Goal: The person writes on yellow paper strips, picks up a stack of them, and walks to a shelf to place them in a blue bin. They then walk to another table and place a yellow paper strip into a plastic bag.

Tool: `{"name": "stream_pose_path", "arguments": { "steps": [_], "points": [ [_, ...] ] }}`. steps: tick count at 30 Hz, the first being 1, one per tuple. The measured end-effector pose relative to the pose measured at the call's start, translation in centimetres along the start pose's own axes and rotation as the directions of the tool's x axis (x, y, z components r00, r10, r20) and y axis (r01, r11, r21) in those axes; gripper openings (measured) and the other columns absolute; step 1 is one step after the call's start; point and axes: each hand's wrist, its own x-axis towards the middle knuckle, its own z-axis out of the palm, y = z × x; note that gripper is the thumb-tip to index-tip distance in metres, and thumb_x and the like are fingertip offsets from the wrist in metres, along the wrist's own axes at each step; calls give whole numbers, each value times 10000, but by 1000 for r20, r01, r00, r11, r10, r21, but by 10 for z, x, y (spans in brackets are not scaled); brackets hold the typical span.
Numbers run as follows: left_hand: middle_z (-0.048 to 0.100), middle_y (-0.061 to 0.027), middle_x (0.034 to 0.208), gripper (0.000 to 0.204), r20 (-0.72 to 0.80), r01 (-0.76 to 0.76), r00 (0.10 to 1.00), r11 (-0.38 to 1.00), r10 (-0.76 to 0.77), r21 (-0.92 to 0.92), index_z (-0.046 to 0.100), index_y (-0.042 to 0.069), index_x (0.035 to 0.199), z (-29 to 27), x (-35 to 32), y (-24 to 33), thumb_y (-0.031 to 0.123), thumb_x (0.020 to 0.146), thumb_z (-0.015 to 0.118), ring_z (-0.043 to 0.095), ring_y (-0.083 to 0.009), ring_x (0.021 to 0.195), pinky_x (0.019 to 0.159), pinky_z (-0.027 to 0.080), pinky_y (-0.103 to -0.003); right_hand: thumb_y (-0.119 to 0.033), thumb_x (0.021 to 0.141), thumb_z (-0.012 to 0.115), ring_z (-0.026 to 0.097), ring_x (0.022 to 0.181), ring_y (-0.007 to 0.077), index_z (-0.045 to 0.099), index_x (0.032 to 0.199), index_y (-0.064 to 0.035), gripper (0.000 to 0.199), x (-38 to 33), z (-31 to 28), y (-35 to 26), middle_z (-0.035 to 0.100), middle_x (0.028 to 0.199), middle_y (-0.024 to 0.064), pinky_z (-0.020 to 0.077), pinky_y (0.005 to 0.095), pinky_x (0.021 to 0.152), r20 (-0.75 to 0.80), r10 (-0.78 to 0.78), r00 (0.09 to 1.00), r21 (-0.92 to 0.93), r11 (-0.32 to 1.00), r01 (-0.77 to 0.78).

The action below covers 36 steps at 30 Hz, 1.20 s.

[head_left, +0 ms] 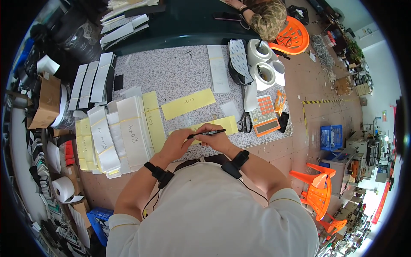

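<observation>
Near the centre of the frame, the left hand [176,142] pinches the left end of one slim black pen [214,132], and the right hand [217,139] closes its fingers around the barrel. Light, steady grips, tip clear of the paper, would serve best. Two loose yellow paper strips: one beneath the hands [231,124], one beyond [188,104]. One orange-and-white calculator [260,113], right of centre; three white paper bundles [89,83], upper left.

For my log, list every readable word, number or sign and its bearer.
Wide white paper stack: handwriting, not copied.
Narrow white paper stack: likewise.
Flat yellow paper strip: likewise.
Yellow paper bundles: likewise.
Orange-and-white plastic calculator: key markings too small to read.
Slim black pen: print too small.
</observation>
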Motion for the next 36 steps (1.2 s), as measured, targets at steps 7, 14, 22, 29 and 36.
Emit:
{"name": "stream_pose_path", "arguments": {
  "steps": [7, 14, 22, 29, 36],
  "points": [
    [711, -148, 891, 235, 234, 147, 960, 988, -155, 52, 660, 47, 1091, 8, -8, -2, 226, 940, 633, 682, -336, 789, 705, 524, -403, -205, 953, 658, 621, 600, 96, 679, 1041, -17, 208, -8, -7, 26, 679, 761, 48, 497, 218, 522, 44, 103, 994, 46, 993, -105],
    [711, -150, 877, 241, 322, 181, 928, 982, -186, 44, 668, 49, 1084, 6, -7, 3, 236, 938, 630, 684, -325, 777, 697, 523, -401, -400, 1038, 485, 640, 590, 133, 671, 1168, -27, 437, -17, -9, 32, 674, 750, 59, 508, 232, 513, 79, 134, 988, 135, 980, -144],
    [685, -195, 857, 218, 422, 129, 896, 990, -139, 51, 665, 36, 978, 10, -12, -4, 243, 914, 639, 658, -393, 780, 690, 511, -456, -497, 1057, 343, 651, 717, 159, 513, 1438, -164, 534, -36, -15, 48, 668, 869, 93, 549, 284, 659, 301, 269, 915, 33, 956, -291],
    [694, -164, 877, 218, 479, 66, 871, 991, -113, 114, 671, 42, 1032, 11, -11, -6, 217, 903, 657, 664, -358, 790, 700, 518, -414, -529, 1054, 308, 646, 766, 164, 480, 1469, -199, 557, -34, -14, 59, 685, 949, 99, 546, 293, 755, 345, 269, 899, 57, 950, -306],
    [695, -181, 841, 252, 388, 122, 913, 992, -127, 39, 663, 34, 1006, 18, -3, -8, 252, 880, 676, 671, -368, 778, 693, 521, -447, -494, 1045, 392, 663, 725, 175, 584, 1344, -78, 547, -21, -14, 54, 694, 883, 100, 548, 285, 673, 194, 290, 937, 72, 949, -308]
  ]
}}
